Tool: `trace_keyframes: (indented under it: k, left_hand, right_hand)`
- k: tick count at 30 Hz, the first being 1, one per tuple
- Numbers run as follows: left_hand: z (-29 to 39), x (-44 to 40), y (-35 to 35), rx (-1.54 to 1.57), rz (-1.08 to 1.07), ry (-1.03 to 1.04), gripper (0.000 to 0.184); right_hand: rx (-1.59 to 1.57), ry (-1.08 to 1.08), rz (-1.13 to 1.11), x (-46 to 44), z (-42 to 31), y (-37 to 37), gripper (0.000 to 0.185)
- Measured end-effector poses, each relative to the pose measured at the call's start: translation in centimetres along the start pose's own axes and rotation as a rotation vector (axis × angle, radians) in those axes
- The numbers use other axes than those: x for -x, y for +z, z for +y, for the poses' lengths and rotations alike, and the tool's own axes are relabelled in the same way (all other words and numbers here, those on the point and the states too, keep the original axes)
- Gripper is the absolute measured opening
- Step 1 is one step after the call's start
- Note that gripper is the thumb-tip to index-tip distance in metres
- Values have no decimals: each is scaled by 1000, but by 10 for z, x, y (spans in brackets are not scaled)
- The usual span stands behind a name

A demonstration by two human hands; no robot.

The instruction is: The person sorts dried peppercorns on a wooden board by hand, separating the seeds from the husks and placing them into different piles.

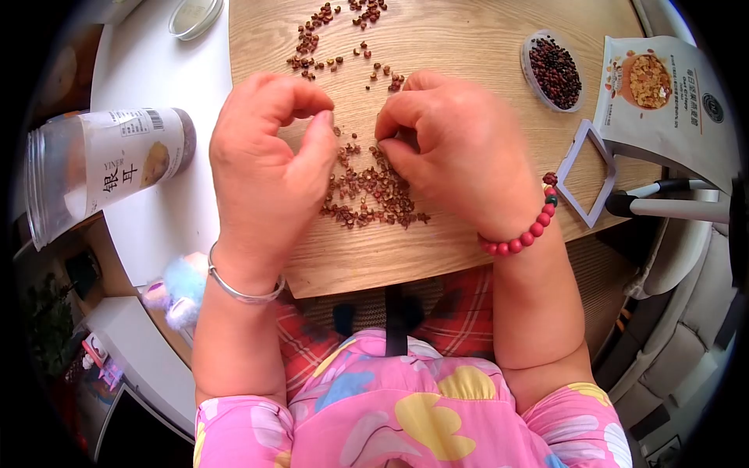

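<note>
Small reddish-brown husks (374,195) lie in a loose pile on the wooden table (367,257), between and below my two hands. My left hand (273,148) is over the pile's left side, thumb and index finger curved with a gap between the tips, nothing visible in it. On the right, my right hand (445,140) is pinched just above the pile; whatever its fingertips hold is too small to make out. More husks (306,43) are scattered in a trail at the table's far side.
A round tub of dark seeds (554,72) sits at the back right, near a white printed pouch (663,101) and a white diamond-shaped frame (585,173). To the left are a clear labelled jar (117,164) on a white surface and a round lid (195,15).
</note>
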State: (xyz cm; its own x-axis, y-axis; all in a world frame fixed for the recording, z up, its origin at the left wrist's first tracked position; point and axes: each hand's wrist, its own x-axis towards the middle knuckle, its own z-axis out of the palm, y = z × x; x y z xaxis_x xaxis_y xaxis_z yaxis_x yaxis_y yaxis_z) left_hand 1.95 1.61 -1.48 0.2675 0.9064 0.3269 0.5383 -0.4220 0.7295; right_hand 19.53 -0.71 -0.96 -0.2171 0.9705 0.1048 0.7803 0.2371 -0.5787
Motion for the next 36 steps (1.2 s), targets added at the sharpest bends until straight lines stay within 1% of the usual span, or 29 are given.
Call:
trace_keyframes:
  k: [2, 3, 4, 5, 6, 7, 8, 9, 10, 12, 13, 15, 16, 18, 19, 21, 22, 24, 27, 31, 33, 34, 36]
  left_hand:
    - [1, -1, -3, 57, 1, -95, 8]
    - [2, -1, -5, 57, 1, -94, 8]
    - [4, 0, -6, 120, -23, -177, 6]
    - [6, 0, -7, 182, -48, -260, 5]
    - [9, 0, -9, 181, -45, -257, 5]
    - [13, 0, -10, 335, -106, -370, 4]
    - [17, 0, -12, 489, -168, -482, 6]
    - [18, -1, -13, 607, -214, -513, 10]
    - [20, -1, -14, 605, -213, -509, 10]
    - [22, -2, -15, 799, -256, -596, 14]
    - [21, -2, -15, 796, -256, -596, 14]
    - [18, -2, -14, 921, -249, -662, 15]
    - [17, -2, -15, 919, -248, -666, 15]
    - [14, -3, -16, 1058, -268, -739, 15]
    - [13, -3, -16, 1056, -267, -744, 15]
    - [11, -3, -16, 1222, -292, -801, 15]
    - [10, -4, -17, 1221, -291, -803, 15]
    - [10, -5, -20, 1270, -349, -844, 14]
    - [10, -4, -19, 1242, -326, -864, 18]
    - [12, -2, -18, 1253, -308, -859, 17]
    - [11, -2, -18, 1278, -268, -815, 13]
    - [9, -3, -20, 1280, -261, -817, 13]
    - [3, -7, -26, 1052, -219, -778, 14]
  right_hand:
    - [25, -6, 8, 0, 0, 1, 6]
    - [50, -12, 15, 0, -1, 2, 7]
    - [51, -13, 16, -1, -1, 1, 7]
    - [-94, 0, 55, -3, -1, 0, 7]
    - [-238, 12, 94, -4, -2, -2, 7]
    - [-238, 8, 96, -5, -2, -4, 7]
    - [-391, 40, 109, -6, -3, -6, 5]
    - [-545, 73, 120, -6, -4, -8, 6]
    - [-545, 69, 123, -6, -5, -8, 6]
    - [-567, 2, 130, -6, -6, -8, 7]
    - [-569, 1, 131, -6, -7, -7, 7]
    - [-606, -3, 146, -6, -9, -5, 7]
    - [-610, -2, 144, -6, -10, -4, 7]
    - [-682, 65, 141, -4, -13, -3, 6]
    - [-685, 67, 139, -5, -13, -3, 6]
    - [-582, -70, 204, -6, -11, -3, 7]
    - [-584, -69, 203, -7, -10, -1, 7]
    - [-493, -207, 266, -9, -7, 1, 8]
    - [-484, -258, 292, -9, -8, 2, 9]
    - [-473, -263, 289, -8, -10, 1, 9]
    - [-531, -132, 251, -5, -16, -2, 11]
    - [-532, -135, 245, -5, -15, -2, 11]
    - [-292, -161, 157, -4, -13, -5, 14]
